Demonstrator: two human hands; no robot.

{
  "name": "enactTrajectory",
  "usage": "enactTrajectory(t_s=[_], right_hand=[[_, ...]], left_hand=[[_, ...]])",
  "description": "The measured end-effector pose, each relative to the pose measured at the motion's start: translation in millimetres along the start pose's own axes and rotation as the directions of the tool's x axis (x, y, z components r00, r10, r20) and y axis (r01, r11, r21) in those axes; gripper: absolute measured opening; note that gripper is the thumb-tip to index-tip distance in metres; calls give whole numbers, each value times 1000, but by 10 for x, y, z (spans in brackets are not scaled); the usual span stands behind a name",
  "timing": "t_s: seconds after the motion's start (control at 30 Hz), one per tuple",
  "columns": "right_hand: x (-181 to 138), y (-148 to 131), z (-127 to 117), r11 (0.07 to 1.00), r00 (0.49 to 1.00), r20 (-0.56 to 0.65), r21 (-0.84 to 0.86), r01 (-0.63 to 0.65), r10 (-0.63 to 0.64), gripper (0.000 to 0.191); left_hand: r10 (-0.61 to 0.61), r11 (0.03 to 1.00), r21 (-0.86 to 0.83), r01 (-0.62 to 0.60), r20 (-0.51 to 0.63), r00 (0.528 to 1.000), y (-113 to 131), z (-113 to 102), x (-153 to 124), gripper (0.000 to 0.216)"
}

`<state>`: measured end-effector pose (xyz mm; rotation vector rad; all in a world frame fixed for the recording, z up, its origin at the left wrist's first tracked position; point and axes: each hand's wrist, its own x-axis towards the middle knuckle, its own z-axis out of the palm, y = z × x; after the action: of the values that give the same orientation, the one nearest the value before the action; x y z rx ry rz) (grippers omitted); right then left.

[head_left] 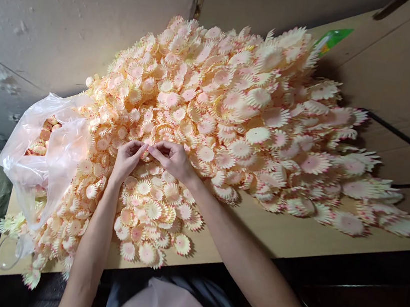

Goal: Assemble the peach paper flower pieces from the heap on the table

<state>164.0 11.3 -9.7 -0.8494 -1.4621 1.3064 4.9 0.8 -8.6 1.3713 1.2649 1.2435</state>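
Note:
A large heap of pale cream and pink flower-shaped discs [241,148] with toothed, red-tipped edges covers much of the tabletop. In front of its middle, my left hand [129,156] and my right hand [172,158] meet fingertip to fingertip, just above the discs. Thumb and forefinger are pinched together on each hand. Whatever lies between the fingertips is too small to name. Closer to my body, between my forearms, a smaller cluster of the same discs [154,211] spreads over the wood.
At the left lies a crumpled clear plastic bag [63,155] with small pinkish pieces inside. A round clear dish [9,252] sits at the table's [291,240] front left corner. A green packet [333,41] pokes out behind the heap. A wall [95,13] stands behind.

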Motion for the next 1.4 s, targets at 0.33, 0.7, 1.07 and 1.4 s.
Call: enactTrajectory(t_s=[0.33, 0.7, 1.07, 1.4], right_hand=[[6, 24, -1, 1000, 1000, 2, 10, -15, 15, 32], [3, 11, 0, 1000, 1000, 3, 17, -19, 18, 32], [4, -14, -24, 999, 999, -31, 37, -35, 36, 31], [2, -9, -36, 1000, 1000, -9, 8, 9, -9, 31]], left_hand=[[3, 1000, -13, -3, -8, 1000, 11, 6, -3, 30], [3, 1000, -7, -3, 1, 1000, -13, 5, 2, 29], [-57, 981, -186, 55, -6, 998, -25, -40, -2, 29], [-22, 982, -188, 7, -74, 997, -54, -36, 4, 26]])
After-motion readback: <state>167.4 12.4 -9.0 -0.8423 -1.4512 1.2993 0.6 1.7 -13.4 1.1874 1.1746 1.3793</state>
